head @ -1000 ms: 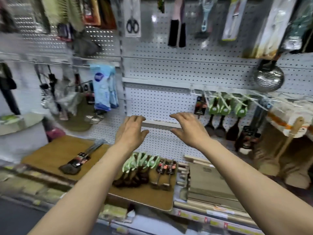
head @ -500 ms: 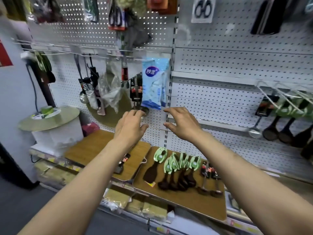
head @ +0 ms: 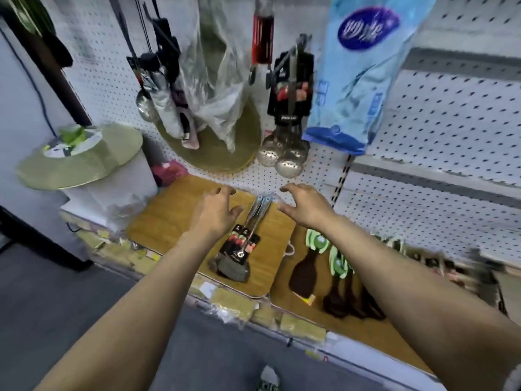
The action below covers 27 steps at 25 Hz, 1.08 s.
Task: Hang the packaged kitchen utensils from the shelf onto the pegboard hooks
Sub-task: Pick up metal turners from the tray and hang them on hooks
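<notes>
1. On the near wooden board (head: pixel 174 218) at the shelf's left end lie the packaged metal spatulas (head: pixel 239 246), slanted, their slim shiny handles pointing up toward the pegboard (head: pixel 439 117) and their dark mesh-like heads near the board's rounded front edge.
2. The left hand (head: pixel 217 211) hovers just left of the spatula handles, fingers spread and relaxed, grasping nothing; whether its thumb touches the card cannot be told.
3. The right hand (head: pixel 306 206) hovers just right of the handle tips, fingers loosely curved, also released; a narrow gap between the two hands frames the handles.
4. Bare wood shows on the board to the left of the left hand, back to the pegboard's foot.
5. A second wooden board (head: pixel 293 289) sits beside the first, edges nearly touching, carrying dark brown utensils with green card tops (head: pixel 318 258), partly under the right forearm.
6. The pegboard is white, perforated in regular rows, with grey horizontal rails on its right panel.
7. Hanging above the hands: round perforated steel strainers (head: pixel 282 158) on black cards, a pale blue glossy packet (head: pixel 352 74), crumpled clear plastic (head: pixel 214 80) over a round olive mat (head: pixel 222 142).
8. To the far left, a white cylinder topped by a green-gold disc (head: pixel 81 162) stands apart from the boards.
9. Below the shelf lip, grey floor (head: pixel 70 300) lies open.
</notes>
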Available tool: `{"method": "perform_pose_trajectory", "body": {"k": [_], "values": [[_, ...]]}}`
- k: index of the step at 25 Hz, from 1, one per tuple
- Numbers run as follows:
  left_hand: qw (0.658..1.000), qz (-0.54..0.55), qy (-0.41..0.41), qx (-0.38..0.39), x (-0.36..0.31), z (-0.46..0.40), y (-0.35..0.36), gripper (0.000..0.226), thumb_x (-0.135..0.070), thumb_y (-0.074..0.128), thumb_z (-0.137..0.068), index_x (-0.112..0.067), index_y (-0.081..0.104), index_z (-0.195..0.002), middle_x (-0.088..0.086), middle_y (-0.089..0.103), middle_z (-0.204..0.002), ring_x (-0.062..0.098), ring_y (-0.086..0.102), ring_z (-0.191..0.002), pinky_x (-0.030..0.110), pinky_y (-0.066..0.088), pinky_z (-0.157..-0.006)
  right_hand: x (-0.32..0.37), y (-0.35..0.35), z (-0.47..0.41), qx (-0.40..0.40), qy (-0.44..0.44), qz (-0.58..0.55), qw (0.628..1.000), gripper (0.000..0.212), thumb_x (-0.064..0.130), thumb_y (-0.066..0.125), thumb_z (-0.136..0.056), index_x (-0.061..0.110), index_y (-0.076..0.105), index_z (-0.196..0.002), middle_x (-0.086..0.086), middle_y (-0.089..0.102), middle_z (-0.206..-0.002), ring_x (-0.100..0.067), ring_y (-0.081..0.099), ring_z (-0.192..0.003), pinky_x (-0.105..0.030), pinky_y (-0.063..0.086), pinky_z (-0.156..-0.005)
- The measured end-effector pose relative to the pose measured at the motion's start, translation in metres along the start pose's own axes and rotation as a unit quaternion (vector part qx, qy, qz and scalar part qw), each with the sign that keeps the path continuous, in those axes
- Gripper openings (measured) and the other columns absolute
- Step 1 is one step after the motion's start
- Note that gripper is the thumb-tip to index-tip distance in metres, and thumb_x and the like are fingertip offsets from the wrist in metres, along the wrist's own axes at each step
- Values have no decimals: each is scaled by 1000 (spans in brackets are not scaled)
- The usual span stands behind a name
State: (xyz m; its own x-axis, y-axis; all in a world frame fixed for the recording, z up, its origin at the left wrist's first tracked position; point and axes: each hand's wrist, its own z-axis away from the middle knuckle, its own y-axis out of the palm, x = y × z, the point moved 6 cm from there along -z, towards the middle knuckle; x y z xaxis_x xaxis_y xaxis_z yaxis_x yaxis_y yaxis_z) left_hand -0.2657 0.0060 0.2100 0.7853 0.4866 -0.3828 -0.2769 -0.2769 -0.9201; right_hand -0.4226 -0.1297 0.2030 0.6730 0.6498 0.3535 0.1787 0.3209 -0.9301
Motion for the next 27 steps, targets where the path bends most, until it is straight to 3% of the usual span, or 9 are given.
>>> {"method": "perform_pose_trajectory", "body": {"k": [4, 9, 16, 18, 21, 23, 27], "values": [[993, 44, -41, 98, 58, -34, 77, 46, -38, 63, -90, -17, 52, -129, 14, 57, -127, 32, 52, -117, 39, 46, -93, -17, 81, -56, 81, 91, -105, 987, 48, 43, 62, -95, 16, 57, -134, -7, 58, -139, -26, 55, -126, -41, 46, -104], [981, 46, -39, 186, 110, -81, 167, 41, -39, 60, -91, -19, 53, -127, 14, 61, -122, 33, 54, -114, 38, 45, -87, -43, 184, -114, 99, 283, -366, 881, 27, 34, 65, -95, 15, 66, -115, 1, 59, -116, -18, 54, -110, -34, 47, -97], [962, 84, -39, 257, 149, -128, 235, 37, -42, 61, -89, -20, 58, -119, 9, 66, -112, 29, 59, -107, 34, 47, -90, -61, 290, -165, 100, 417, -488, 760, 55, 42, 62, -95, 15, 51, -142, -5, 55, -142, -28, 53, -129, -40, 43, -108], [958, 92, -45, 270, 152, -133, 244, 37, -44, 61, -90, -24, 57, -121, 3, 66, -114, 23, 59, -108, 33, 48, -90, -65, 298, -166, 67, 439, -523, 727, 50, 40, 61, -96, 15, 54, -139, -8, 62, -134, -25, 59, -120, -36, 45, -101], [952, 110, -49, 281, 145, -141, 253, 38, -44, 59, -91, -23, 57, -123, -1, 66, -116, 20, 60, -110, 33, 49, -90, -74, 281, -155, -63, 463, -549, 693, 19, 32, 66, -95, 16, 68, -103, -3, 69, -90, -16, 60, -75, -29, 53, -74], [947, 139, -58, 282, 135, -145, 258, 43, -44, 59, -92, -19, 54, -127, 1, 64, -122, 23, 60, -114, 37, 51, -94, -75, 260, -135, -109, 467, -559, 676, 13, 28, 69, -93, 19, 64, -86, 1, 65, -76, -14, 55, -64, -26, 49, -62], [929, 199, -146, 274, 124, -153, 276, 38, -41, 62, -91, -18, 55, -121, 4, 65, -122, 27, 59, -115, 37, 50, -94, -76, 232, -96, -146, 447, -579, 666, 12, 26, 74, -89, 19, 65, -86, -8, 71, -92, -20, 61, -78, -38, 54, -86]]}}
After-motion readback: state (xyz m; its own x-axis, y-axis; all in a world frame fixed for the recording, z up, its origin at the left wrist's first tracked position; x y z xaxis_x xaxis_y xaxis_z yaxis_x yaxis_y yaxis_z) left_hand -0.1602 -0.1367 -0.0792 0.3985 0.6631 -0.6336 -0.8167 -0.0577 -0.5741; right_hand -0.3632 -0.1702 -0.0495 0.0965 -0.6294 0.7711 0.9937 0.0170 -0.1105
